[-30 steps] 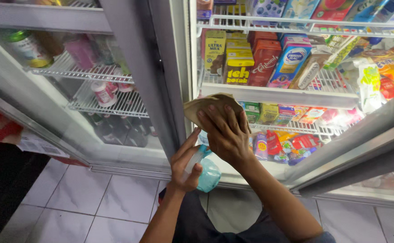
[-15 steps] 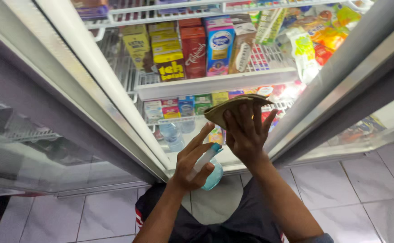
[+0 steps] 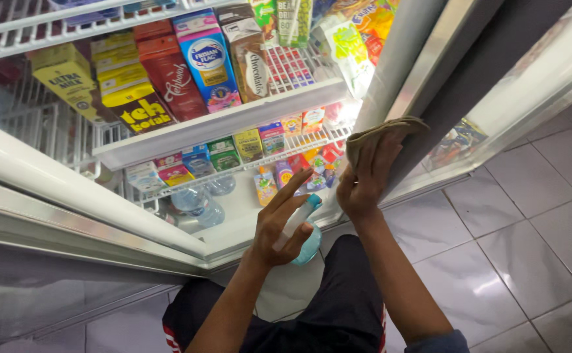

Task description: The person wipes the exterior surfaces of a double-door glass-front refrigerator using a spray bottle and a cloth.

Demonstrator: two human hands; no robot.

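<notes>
My left hand [image 3: 280,225] grips a spray bottle [image 3: 302,230] with pale blue liquid, low in front of the open fridge. My right hand [image 3: 366,175] presses a folded tan cloth [image 3: 382,134] flat against the edge of the fridge's door frame [image 3: 400,59], at the height of the lower wire shelf. Both forearms reach up from my dark trousers at the bottom of the view.
The fridge's white wire shelves [image 3: 220,121] hold upright drink cartons, small packs and clear water bottles [image 3: 197,204]. A glass door [image 3: 50,216] stands to the left, another glass panel [image 3: 508,91] to the right. Pale floor tiles [image 3: 515,242] spread below.
The view has swung left to right across the fridge. My right hand with the cloth has shifted from the shelf front onto the door frame on the right. The bottle stays in my left hand.
</notes>
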